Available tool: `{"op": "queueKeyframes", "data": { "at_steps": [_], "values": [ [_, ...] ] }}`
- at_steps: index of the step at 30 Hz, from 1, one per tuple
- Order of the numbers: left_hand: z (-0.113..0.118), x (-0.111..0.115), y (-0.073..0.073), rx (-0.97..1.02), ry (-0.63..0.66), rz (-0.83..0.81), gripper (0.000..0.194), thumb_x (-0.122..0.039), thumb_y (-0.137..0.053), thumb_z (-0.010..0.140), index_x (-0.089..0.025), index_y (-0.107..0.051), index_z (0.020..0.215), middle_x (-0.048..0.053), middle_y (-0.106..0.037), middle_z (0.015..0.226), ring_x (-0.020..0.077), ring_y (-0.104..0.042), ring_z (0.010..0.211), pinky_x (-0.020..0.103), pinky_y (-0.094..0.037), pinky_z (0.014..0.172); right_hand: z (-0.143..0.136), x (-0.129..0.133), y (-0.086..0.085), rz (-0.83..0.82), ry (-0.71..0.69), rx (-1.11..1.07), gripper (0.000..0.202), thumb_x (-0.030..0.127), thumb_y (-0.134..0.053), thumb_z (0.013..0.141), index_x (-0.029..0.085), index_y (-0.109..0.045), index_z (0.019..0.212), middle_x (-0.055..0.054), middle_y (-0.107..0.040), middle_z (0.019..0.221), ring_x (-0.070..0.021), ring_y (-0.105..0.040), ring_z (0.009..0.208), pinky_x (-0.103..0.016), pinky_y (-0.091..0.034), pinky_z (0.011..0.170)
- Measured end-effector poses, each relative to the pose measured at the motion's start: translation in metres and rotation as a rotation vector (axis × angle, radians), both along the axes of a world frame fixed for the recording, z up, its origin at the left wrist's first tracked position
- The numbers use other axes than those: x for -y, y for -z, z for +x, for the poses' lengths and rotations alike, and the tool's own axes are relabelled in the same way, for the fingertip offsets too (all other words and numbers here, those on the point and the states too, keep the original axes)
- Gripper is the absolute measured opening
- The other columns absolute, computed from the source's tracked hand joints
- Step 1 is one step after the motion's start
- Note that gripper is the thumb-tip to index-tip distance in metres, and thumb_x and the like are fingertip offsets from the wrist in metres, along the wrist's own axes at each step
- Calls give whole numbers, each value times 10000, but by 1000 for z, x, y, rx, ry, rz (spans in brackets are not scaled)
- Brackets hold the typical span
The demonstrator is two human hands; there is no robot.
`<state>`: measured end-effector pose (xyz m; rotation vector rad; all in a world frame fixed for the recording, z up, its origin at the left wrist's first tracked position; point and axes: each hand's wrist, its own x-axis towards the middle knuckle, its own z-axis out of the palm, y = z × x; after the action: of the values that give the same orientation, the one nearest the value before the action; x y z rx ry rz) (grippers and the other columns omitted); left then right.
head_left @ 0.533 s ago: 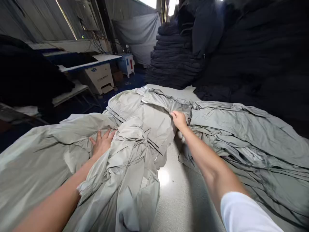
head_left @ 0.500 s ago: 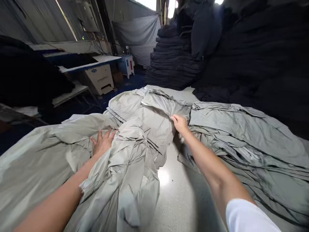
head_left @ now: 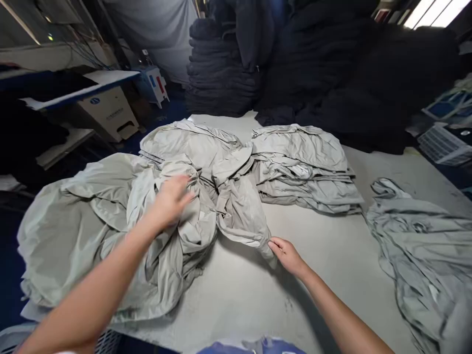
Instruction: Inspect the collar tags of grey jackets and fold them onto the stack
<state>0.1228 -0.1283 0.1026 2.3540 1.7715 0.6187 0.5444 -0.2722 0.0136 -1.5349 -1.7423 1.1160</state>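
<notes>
My right hand pinches the edge of a light grey garment, pulling one part of it out over the table. Its other end runs back among the heaped cloth. Over the left heap of crumpled grey garments is my left hand, smeared by motion, its thumb apart from the fingers and nothing seen in it. Whether it touches the cloth I cannot tell. Behind both hands lies a folded grey garment, and to its right a layered stack of grey garments.
More grey garments lie on the right of the pale table. Tall stacks of dark cloth rise behind it. A white box stands under a bench at the left. Plastic crates are at the far right.
My right hand has drawn the grey garment edge nearer to me. My left hand has lifted off its spot on the heap and moved right. The view has turned right and down.
</notes>
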Motion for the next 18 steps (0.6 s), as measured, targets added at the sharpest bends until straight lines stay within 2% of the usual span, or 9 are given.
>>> {"op": "queueKeyframes", "data": {
  "at_steps": [2, 4, 5, 7, 9, 11, 13, 16, 18],
  "values": [
    [63, 73, 24, -20, 367, -147, 705, -483, -672, 924, -260, -483, 1567, 117, -485, 1640, 318, -411, 1540, 533, -321, 1275, -4, 35, -14, -131, -41, -119, 526, 681, -522, 951, 223, -483, 694, 25, -480, 689, -153, -448, 687, -281, -399, 657],
    [112, 139, 57, -86, 513, -320, 836, -381, -816, 788, -300, -497, 1557, 122, -435, 1674, 386, -317, 1583, 623, -228, 1285, -4, 66, -30, -275, -103, -263, 535, 711, -540, 939, 217, -499, 739, 30, -475, 716, -145, -444, 700, -279, -402, 671],
    [128, 165, 72, -55, 505, -411, 752, -269, -802, 771, -286, -576, 1488, 130, -517, 1614, 384, -397, 1540, 608, -248, 1277, -1, 79, -37, -344, -133, -324, 531, 717, -535, 944, 211, -529, 783, 27, -493, 740, -145, -457, 712, -278, -410, 683],
    [142, 199, 93, 43, 443, -573, 519, -106, -662, 786, -236, -711, 1287, 118, -726, 1354, 318, -636, 1316, 491, -428, 1171, 10, 103, -48, -440, -194, -375, 527, 717, -528, 953, 199, -591, 882, 11, -556, 805, -151, -504, 751, -277, -433, 706],
    [142, 212, 97, 173, 366, -642, 426, -35, -535, 779, -197, -748, 1111, 68, -803, 1051, 234, -741, 1031, 343, -542, 954, 24, 121, -51, -469, -264, -280, 517, 704, -645, 887, 195, -642, 975, -10, -631, 893, -171, -562, 810, -276, -460, 726],
    [139, 210, 86, 283, 318, -616, 383, -37, -509, 771, -188, -740, 1036, 27, -787, 908, 199, -736, 898, 278, -533, 811, 34, 132, -46, -459, -348, -53, 549, 614, -857, 706, 202, -690, 1028, -21, -693, 962, -204, -616, 867, -280, -485, 744],
    [143, 199, 65, 339, 301, -564, 316, -72, -544, 784, -203, -741, 995, 4, -775, 869, 192, -722, 858, 266, -508, 767, 40, 133, -39, -434, -384, 250, 517, 408, -960, 564, 218, -745, 994, -9, -733, 913, -217, -653, 840, -275, -493, 727],
    [159, 169, 21, 169, 286, -449, 204, -174, -593, 865, -238, -765, 953, 9, -764, 831, 201, -698, 773, 277, -486, 690, 45, 111, -46, -323, -233, 673, 217, 211, -889, 603, 221, -789, 795, -4, -716, 705, -201, -656, 702, -264, -469, 651],
    [165, 147, -17, -22, 239, -270, 191, -183, -603, 863, -236, -775, 925, 40, -749, 819, 224, -685, 764, 299, -486, 676, 56, 85, -72, -197, -53, 812, 95, 190, -800, 699, 201, -810, 792, -44, -719, 695, -224, -668, 711, -280, -461, 642]
  ]
}}
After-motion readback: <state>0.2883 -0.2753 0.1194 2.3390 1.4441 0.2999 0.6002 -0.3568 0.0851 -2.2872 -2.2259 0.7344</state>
